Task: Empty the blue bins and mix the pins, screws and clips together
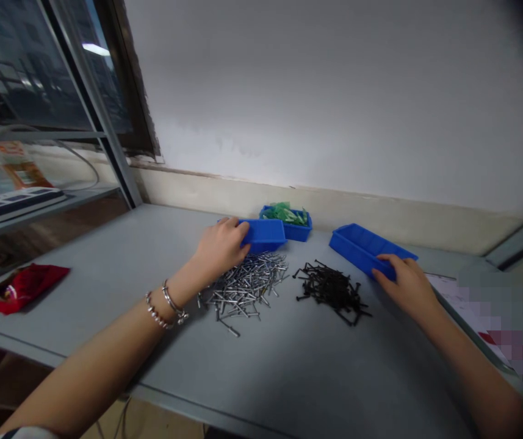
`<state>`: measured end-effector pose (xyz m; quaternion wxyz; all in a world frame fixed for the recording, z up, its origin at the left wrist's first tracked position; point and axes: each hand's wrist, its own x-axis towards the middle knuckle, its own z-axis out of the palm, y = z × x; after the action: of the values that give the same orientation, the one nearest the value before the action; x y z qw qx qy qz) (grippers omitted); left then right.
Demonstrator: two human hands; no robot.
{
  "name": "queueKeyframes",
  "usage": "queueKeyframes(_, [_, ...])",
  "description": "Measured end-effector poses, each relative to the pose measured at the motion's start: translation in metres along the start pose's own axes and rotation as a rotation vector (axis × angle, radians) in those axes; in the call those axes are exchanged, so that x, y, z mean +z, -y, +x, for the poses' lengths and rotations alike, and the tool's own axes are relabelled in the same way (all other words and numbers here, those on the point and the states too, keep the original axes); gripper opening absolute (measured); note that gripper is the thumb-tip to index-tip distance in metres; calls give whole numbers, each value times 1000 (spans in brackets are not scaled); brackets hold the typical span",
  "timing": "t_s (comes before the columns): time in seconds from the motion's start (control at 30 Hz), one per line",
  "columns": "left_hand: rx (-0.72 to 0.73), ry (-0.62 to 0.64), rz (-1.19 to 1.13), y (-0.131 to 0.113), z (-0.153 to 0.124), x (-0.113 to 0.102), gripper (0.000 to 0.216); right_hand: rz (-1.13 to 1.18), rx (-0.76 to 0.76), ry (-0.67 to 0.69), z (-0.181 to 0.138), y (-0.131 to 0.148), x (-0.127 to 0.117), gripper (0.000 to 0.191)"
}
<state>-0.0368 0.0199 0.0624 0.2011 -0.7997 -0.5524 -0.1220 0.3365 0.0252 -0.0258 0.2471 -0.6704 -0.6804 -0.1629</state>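
Note:
My left hand grips one end of a blue plastic bin, tipped with its underside or outer side toward me, over a pile of silver pop rivets. Fingers of my right hand pinch the near end of a second blue bin, whose open top and bare inner wall show. Left of that bin lies a heap of long black screws or bolts; their exact kind is hard to make out.
Against the wall stands a third blue bin with green plastic packets. A red pouch lies at the far left. Shelving with a power strip is beyond it. Papers lie under my right forearm's far side.

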Motion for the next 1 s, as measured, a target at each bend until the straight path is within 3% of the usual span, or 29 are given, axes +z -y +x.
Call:
queueKeyframes(0.4, [-161,-142,81,16,5,10,15,31,27,13,0,2,-3,40])
queueKeyframes(0.7, [-355,-143,112,45,7,13,18,82,71,7,0,4,-6,38])
queueKeyframes(1.0, [-306,-202,-9,47,9,21,27,96,44,-22,-3,2,-5,34])
